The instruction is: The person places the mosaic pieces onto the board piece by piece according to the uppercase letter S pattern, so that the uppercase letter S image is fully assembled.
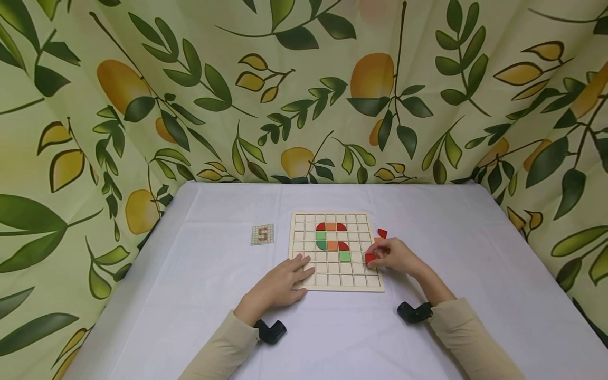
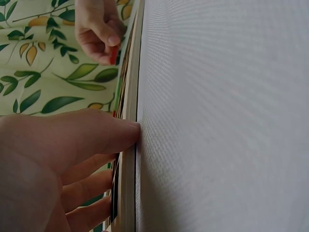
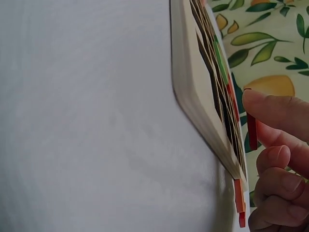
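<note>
A square wooden grid board [image 1: 328, 282] lies on the table, bearing several red, orange and green tiles in a curved pattern. My left hand [image 1: 283, 281] rests on its near left corner with fingers spread; in the left wrist view the thumb [image 2: 108, 135] touches the board's edge. Over the board's right edge, my right hand [image 1: 395, 256] pinches a red tile [image 1: 370, 258] between thumb and fingers. From the right wrist, that tile appears edge-on, raised above the board. Just past the right edge lie a loose red piece [image 1: 382, 232] and an orange tile [image 1: 378, 239], partly hidden by the hand.
Left of the board lies a small pattern card [image 1: 263, 234] showing a coloured figure on a grid. A white cloth covers the table [image 1: 199, 253]. Behind and along both sides hangs a leaf-and-fruit curtain [image 1: 304, 105]. Each wrist wears a black camera mount [image 1: 272, 332].
</note>
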A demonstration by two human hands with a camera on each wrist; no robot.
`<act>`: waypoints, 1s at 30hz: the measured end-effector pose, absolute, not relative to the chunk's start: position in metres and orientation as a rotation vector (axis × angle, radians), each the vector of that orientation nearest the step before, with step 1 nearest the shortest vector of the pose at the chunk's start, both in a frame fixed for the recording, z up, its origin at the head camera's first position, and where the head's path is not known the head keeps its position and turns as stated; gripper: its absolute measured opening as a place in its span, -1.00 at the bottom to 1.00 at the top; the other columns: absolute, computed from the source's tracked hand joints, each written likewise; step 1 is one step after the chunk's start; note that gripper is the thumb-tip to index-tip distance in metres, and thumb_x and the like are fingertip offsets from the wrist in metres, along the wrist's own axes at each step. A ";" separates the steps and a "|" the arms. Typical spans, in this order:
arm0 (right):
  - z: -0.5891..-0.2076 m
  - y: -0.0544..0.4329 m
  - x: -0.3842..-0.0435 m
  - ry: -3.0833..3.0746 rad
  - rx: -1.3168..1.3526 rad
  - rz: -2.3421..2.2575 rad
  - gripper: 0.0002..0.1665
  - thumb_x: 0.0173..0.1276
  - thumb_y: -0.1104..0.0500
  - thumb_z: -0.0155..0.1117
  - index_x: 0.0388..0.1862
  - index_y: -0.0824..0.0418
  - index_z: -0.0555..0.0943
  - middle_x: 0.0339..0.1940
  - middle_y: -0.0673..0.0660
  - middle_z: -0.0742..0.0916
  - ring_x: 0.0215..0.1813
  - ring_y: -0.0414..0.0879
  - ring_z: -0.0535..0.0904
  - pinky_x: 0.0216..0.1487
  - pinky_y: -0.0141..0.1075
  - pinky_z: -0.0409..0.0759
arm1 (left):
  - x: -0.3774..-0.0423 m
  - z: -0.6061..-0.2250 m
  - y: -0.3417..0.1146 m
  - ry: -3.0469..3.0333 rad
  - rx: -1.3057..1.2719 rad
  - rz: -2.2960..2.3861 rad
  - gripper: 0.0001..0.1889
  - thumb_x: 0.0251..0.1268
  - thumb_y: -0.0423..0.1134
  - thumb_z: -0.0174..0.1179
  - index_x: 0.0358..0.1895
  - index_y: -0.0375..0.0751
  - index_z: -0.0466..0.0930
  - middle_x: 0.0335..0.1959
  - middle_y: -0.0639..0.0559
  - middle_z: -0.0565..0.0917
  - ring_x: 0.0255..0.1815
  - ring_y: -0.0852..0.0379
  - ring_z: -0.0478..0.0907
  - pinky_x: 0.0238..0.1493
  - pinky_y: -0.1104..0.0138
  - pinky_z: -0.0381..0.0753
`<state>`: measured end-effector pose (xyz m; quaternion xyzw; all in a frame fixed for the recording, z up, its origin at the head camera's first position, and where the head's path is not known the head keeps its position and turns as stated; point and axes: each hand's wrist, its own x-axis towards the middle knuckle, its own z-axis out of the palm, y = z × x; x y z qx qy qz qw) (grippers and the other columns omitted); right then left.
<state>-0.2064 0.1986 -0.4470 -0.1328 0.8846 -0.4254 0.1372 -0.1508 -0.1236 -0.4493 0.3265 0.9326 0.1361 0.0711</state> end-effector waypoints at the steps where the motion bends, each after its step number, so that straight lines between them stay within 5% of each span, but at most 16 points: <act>1: -0.447 0.198 -0.206 2.560 -0.385 -1.230 -0.65 0.06 0.24 0.50 -0.20 0.41 0.66 -0.61 -0.02 0.41 -0.46 -0.24 0.31 -0.50 -0.49 0.24 | -0.151 -0.450 -0.124 2.804 0.982 0.407 -0.46 0.30 -0.12 0.16 0.35 -0.09 0.41 0.48 -0.08 0.32 0.55 -0.09 0.19 0.52 0.04 0.28; 30: -0.448 0.172 -0.204 2.585 -0.444 -1.228 -0.69 0.04 0.23 0.51 -0.24 0.36 0.70 -0.65 -0.04 0.40 -0.48 -0.21 0.31 -0.49 -0.48 0.24 | -0.151 -0.449 -0.123 2.809 0.991 0.399 -0.46 0.29 -0.13 0.17 0.34 -0.10 0.43 0.48 -0.09 0.33 0.54 -0.11 0.19 0.51 0.04 0.29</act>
